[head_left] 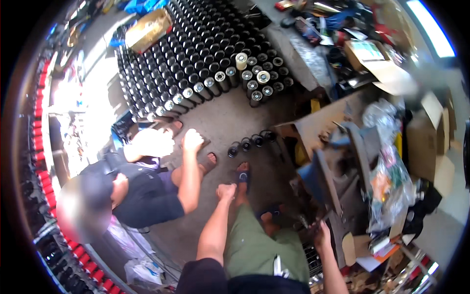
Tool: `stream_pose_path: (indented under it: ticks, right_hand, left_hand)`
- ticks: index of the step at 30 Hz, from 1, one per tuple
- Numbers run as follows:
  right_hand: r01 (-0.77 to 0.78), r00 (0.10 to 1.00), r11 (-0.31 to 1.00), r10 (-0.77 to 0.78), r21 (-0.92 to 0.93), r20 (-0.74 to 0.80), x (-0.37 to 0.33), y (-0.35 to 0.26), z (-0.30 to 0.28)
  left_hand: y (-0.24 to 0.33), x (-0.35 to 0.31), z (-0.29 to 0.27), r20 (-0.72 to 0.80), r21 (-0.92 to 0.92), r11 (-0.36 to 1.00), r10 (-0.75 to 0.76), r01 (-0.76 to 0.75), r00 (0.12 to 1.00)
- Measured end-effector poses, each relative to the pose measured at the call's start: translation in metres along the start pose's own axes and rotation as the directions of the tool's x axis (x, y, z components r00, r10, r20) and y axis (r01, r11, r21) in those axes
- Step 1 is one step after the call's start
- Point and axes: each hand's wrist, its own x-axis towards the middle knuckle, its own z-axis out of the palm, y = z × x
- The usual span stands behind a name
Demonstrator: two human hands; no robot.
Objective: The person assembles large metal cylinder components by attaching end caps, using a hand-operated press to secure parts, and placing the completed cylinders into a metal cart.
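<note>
Closed into a fist, my left hand [226, 191] hangs over the floor beside my left leg. Whether anything is inside it cannot be made out. On the right, my right hand [320, 234] is low beside a blue bench vise [316, 181]. Its fingers are bent around something dark and small that I cannot make out. Beyond my feet, several short black cylinders [246, 143] stand in a row on the floor. Farther off, many black cylinders [196, 59] with round tops stand packed in rows; some nearer ones [212, 85] have pale sides.
A co-worker [147, 191] in a dark shirt and cap sits at the left, arms forward. An open carton [149, 30] rests on the cylinders. A workbench on the right bears the vise, plastic bags [391, 181] and cardboard boxes [426, 137]. Red parts [43, 183] line the left rim.
</note>
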Motion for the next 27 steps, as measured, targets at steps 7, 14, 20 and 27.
stream_pose_path:
  ticks: [7, 14, 20, 27]
  right_hand:
    - [-0.243, 0.958, 0.967, 0.227, 0.071, 0.177, -0.036, -0.016, -0.041]
    - [-0.089, 0.995, 0.983, 0.094, -0.162, 0.023, -0.013, -0.022, -0.089]
    - [0.264, 0.865, 0.862, -0.410, -0.432, -0.288, -0.054, -0.043, -0.120]
    - [0.398, 0.688, 0.661, -0.674, -0.636, -0.269, -0.154, 0.031, -0.145]
  left_hand:
    - [-0.156, -0.349, -0.240, 0.522, -0.510, 0.831, 0.505, -0.223, 0.687]
    - [0.045, -0.510, -0.238, -0.005, -0.795, 0.051, 0.996, -0.604, 0.091]
    - [0.184, -0.524, -0.179, -0.411, -0.635, -0.454, 0.884, -0.625, -0.225]
    - [0.283, -0.517, -0.137, -0.327, -0.659, -0.310, 0.939, -0.686, -0.110]
